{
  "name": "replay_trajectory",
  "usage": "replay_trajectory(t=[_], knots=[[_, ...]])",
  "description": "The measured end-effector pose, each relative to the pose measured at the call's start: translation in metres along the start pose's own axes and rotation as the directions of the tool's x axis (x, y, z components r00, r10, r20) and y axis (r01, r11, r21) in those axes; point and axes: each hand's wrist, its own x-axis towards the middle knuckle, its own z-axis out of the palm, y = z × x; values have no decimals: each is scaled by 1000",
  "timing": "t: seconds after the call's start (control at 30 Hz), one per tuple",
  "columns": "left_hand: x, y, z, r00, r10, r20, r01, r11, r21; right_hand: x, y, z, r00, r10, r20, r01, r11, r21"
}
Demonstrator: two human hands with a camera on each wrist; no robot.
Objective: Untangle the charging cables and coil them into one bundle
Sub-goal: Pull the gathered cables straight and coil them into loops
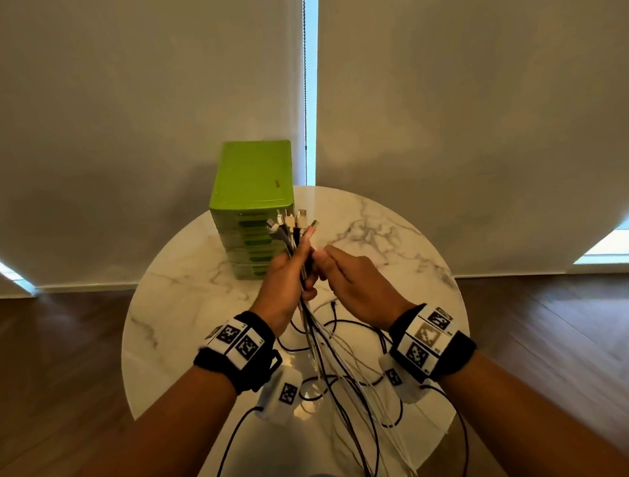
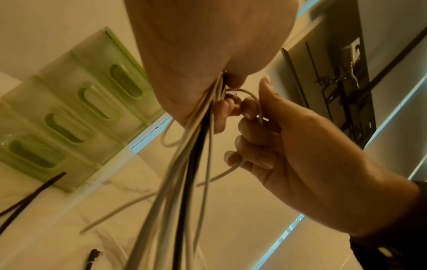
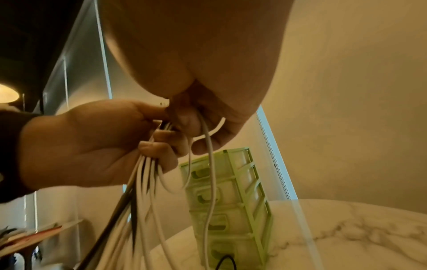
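Note:
Several white and black charging cables (image 1: 326, 356) are gathered in one bunch. My left hand (image 1: 302, 264) grips the bunch above the table, and the connector ends (image 1: 291, 222) stick up out of the fist. The loose lengths hang down, loop on the marble and trail over the near edge. My right hand (image 1: 324, 266) sits right beside the left, its curled fingers pinching a single white cable (image 2: 250, 98) that loops out of the bunch (image 2: 182, 164). In the right wrist view that white cable (image 3: 210, 164) hangs from my right hand, next to the left hand (image 3: 92, 146).
A green drawer unit (image 1: 254, 205) stands at the back of the round marble table (image 1: 390, 238), just behind my hands. Black cable loops (image 1: 352, 325) lie on the tabletop under my wrists. Dark wood floor surrounds the table, with pale blinds behind it.

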Motion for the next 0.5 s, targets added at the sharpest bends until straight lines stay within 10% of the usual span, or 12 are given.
replay_trajectory(t=[0.23, 0.5], knots=[[9, -7, 2, 982, 49, -185, -69, 992, -105, -32, 22, 11, 962, 92, 257, -161, 952, 261], [23, 25, -38, 976, 51, -211, -126, 925, -359, -95, 105, -4, 807, 376, 456, -392, 918, -64]])
